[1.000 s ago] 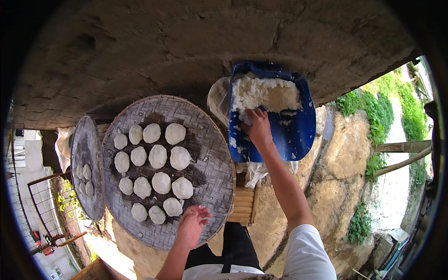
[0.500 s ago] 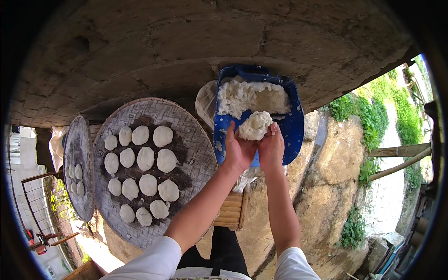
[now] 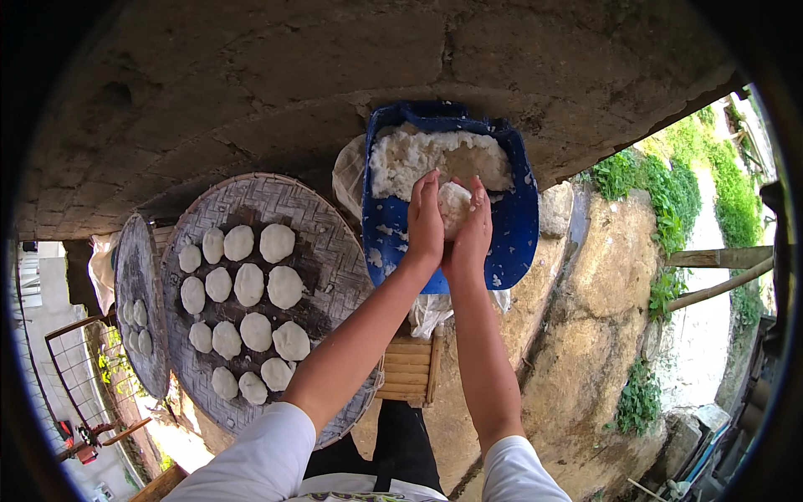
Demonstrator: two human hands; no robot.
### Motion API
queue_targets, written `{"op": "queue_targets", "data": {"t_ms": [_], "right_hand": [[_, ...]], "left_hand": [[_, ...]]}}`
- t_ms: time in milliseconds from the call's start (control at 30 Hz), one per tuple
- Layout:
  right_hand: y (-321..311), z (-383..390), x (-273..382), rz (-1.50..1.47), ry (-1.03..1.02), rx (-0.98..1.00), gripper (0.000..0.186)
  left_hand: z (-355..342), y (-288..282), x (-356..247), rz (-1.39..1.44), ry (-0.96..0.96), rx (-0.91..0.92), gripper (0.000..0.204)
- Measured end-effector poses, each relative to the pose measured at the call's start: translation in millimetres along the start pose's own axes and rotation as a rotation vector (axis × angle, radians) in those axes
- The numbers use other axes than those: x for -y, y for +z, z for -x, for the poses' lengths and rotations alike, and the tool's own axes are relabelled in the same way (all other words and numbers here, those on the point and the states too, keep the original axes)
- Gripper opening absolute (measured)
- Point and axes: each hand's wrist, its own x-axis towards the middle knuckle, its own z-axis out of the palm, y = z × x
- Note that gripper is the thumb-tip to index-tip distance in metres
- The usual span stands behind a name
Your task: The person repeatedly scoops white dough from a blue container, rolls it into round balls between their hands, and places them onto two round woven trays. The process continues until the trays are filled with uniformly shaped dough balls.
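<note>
Over the blue plastic tub [image 3: 519,243], a white lump of mash [image 3: 454,207] is pressed between my two palms. My left hand [image 3: 426,226] cups its left side, and my right hand [image 3: 470,236] closes round its right side. Both wrists meet below the lump, with fingers pointing away from me. Behind my fingertips, a loose white mass of the same mash [image 3: 410,161] fills the far part of the tub. White crumbs stick to the tub's floor and walls. Left of my arms, several round white patties [image 3: 249,284] lie in rows on a large round woven tray [image 3: 335,293].
A second woven tray [image 3: 144,276] with a few patties stands farther left. Under the tub is a slatted bamboo stand [image 3: 408,372] with a plastic bag [image 3: 427,316]. A block wall [image 3: 351,58] rises along the far side. Stony ground [image 3: 585,335] and plants lie to the right.
Both hands have drawn together round the lump, which was resting openly on spread palms. Its rough shape is now more compact. The whole view has shifted slightly.
</note>
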Motion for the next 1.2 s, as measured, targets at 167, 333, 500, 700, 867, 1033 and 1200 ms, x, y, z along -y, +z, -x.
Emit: {"op": "queue_targets", "data": {"t_ms": [167,333,500,700,867,1033,1200], "right_hand": [[8.3,0.4,31.7,0.351,-0.324,0.105,0.059],[16.7,4.8,33.7,-0.202,-0.002,0.021,0.051],[16.8,17.3,28.0,0.231,-0.232,0.002,0.047],[17.2,13.0,30.7,-0.163,0.002,-0.034,0.048],[11.5,17.8,28.6,0.100,-0.275,-0.001,0.049],[11.3,26.3,30.4,-0.276,0.061,-0.002,0.050],[14.8,56.6,26.3,0.065,-0.181,0.024,0.055]], "left_hand": [[2.7,4.7,-18.7,0.346,-0.313,0.308,0.052],[2.6,12.3,-26.8,0.066,-0.064,0.030,0.054],[0.0,9.1,-35.3,0.422,-0.460,0.310,0.057],[5.8,10.8,-39.7,0.191,-0.132,-0.023,0.053],[14.7,9.7,-38.7,0.437,-0.485,0.268,0.068],[21.0,11.1,-32.7,0.084,-0.092,-0.019,0.072],[24.6,0.0,-49.3,0.407,-0.457,0.301,0.067]]}}
